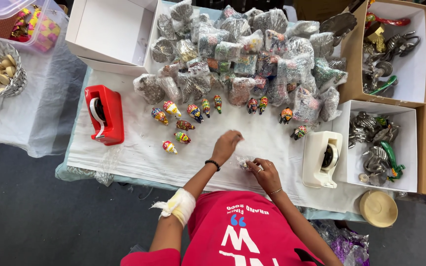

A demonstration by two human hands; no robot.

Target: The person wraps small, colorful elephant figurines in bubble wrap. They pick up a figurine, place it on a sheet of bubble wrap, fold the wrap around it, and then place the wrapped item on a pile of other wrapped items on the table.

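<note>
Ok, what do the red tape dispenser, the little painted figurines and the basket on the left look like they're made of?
Red tape dispenser: apparently moulded plastic, smooth with a glossy sheen. Painted figurines: a hard material under bright multicolour paint, possibly wood or metal; the look leaves it open. Basket: pale woven strands, maybe cane or plastic, open lattice rim.

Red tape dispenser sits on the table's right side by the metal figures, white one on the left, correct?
Not quite: the head view shows them swapped. The red tape dispenser sits on the left of the table; the white tape dispenser is on the right by the metal figures.
</note>
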